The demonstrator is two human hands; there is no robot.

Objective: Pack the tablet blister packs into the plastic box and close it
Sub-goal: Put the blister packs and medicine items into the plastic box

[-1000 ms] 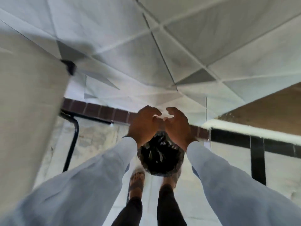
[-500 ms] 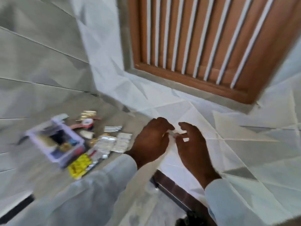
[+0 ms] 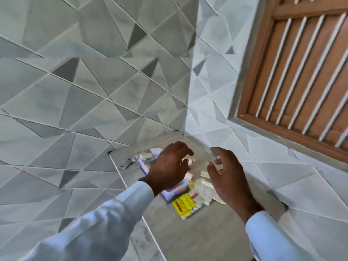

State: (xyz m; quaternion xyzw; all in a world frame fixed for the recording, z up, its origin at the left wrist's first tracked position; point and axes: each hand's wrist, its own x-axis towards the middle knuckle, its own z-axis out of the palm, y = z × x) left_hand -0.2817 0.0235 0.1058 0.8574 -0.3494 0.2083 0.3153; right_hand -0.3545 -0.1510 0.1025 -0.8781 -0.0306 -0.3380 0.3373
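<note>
My left hand (image 3: 169, 168) hovers over the plastic box (image 3: 175, 191), which lies open on the grey counter and is mostly hidden beneath it. The hand's fingers are curled and apart, holding nothing. My right hand (image 3: 227, 176) is beside it to the right, fingers spread, empty. Between and below the hands lies a pile of blister packs: a yellow pack (image 3: 184, 205) nearest me, silver packs (image 3: 202, 192) next to it, and more packs (image 3: 148, 156) beyond the box.
The grey counter (image 3: 188, 232) sits in a corner of geometric-tiled walls (image 3: 94, 91). A brown wooden slatted shutter (image 3: 301, 72) is on the right wall. Counter edge runs down the left (image 3: 131, 196).
The view swung from the floor and bin up to the counter. My hands separated and moved left over the box and packs; the box now lies under my left hand.
</note>
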